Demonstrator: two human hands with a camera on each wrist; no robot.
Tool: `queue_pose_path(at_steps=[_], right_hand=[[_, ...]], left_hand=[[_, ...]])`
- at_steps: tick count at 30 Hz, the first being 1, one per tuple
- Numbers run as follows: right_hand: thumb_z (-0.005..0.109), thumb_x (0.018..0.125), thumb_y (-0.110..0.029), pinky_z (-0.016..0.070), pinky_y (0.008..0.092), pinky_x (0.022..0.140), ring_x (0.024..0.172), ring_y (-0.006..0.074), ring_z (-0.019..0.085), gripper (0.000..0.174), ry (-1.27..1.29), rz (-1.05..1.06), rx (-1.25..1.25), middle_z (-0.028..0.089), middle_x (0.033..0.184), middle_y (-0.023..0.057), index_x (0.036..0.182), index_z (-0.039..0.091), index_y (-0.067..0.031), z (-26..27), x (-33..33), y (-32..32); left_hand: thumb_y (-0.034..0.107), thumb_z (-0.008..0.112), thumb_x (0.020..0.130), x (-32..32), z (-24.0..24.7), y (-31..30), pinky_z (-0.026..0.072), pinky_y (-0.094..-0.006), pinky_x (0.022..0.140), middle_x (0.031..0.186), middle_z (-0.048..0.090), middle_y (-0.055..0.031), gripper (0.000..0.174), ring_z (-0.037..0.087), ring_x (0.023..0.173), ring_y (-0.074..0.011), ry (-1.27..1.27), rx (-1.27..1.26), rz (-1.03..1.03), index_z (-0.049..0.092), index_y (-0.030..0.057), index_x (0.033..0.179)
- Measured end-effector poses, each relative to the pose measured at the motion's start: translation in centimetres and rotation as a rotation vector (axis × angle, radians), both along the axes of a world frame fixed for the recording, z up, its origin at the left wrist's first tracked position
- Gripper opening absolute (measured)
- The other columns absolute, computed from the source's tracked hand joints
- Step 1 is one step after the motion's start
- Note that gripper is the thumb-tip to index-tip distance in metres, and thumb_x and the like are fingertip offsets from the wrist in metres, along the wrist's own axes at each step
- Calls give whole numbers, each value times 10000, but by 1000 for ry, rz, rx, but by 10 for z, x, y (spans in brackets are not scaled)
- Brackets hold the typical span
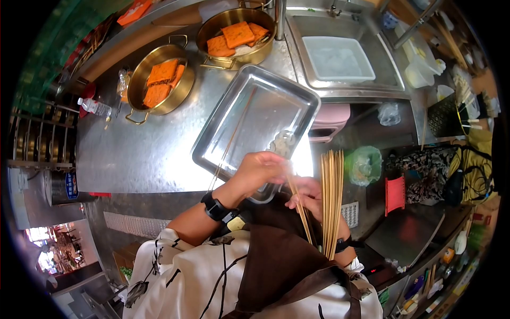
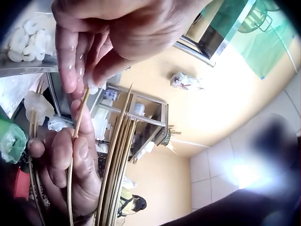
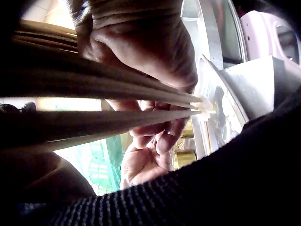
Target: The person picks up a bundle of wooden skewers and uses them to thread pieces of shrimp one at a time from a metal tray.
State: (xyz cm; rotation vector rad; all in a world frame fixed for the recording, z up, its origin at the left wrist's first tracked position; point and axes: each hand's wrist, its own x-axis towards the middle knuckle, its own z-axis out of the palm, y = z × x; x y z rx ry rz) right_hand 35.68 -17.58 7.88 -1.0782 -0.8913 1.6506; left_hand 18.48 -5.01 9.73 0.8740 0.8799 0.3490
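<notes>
At the tray (image 1: pixel 208 151), the left hand (image 1: pixel 257 174) pinches a pale piece (image 2: pixel 92 86) against a skewer (image 2: pixel 81 109); the right hand (image 1: pixel 311 195) grips it. Threading appears underway; next, apparently, aligned feeding.

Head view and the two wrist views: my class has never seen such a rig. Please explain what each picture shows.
There is no machine: a person works with two bare hands. One camera on the head looks down; one on each wrist watches that hand's work.

In the head view, a metal counter bears two brass-coloured pots with orange slabs in them, and a shiny tray with pale pieces in it.

The left wrist view shows the left hand pinching a small pale morsel at a stick's tip. The right hand grips thin sticks; a thicker bundle is beside it. The right wrist view shows this from the other side.
</notes>
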Motion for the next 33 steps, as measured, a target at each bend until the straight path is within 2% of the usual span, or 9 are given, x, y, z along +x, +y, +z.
queue_pose_path(at_steps=[3,5,8,22,25,33], right_hand=[[480,880,30,466,238,668,737,136,604,370,-20,-5,6,627,782,75,1246,447,-12,4,-1,0],[481,874,34,471,243,672,727,134,601,378,-29,-15,10,627,781,76,1247,446,-11,5,-1,0],[485,863,40,482,253,695,717,134,598,392,-35,-10,-21,622,774,75,1250,445,-7,4,-2,-1],[487,852,61,497,262,722,722,132,596,389,55,-44,-13,614,771,74,1237,457,13,3,-3,-3],[489,859,54,502,264,723,723,133,597,379,-16,-50,-33,615,775,72,1234,458,14,7,-3,-4],[497,860,48,498,257,709,714,137,600,379,20,-34,3,614,773,73,1234,454,6,-1,1,-5]], left_hand=[[113,617,873,2,-1,-7,546,-313,778,984,638,-149,265,649,893,-231,-35,-27,62,555,-44,1076],[147,561,913,6,-1,-14,524,-355,847,1032,623,-174,282,631,961,-264,-96,-155,204,540,-50,1114],[161,524,934,6,-5,-18,512,-384,877,1062,614,-186,279,624,979,-283,-135,-154,203,540,-48,1117],[155,537,924,13,2,-22,522,-400,862,1041,626,-193,280,633,963,-274,-146,-212,199,562,-55,1107],[154,538,924,15,1,-23,523,-397,858,1036,628,-194,281,636,953,-272,-140,-215,224,562,-59,1105],[155,543,922,18,3,-24,524,-386,852,1029,627,-191,285,637,947,-274,-103,-193,205,560,-62,1106]])
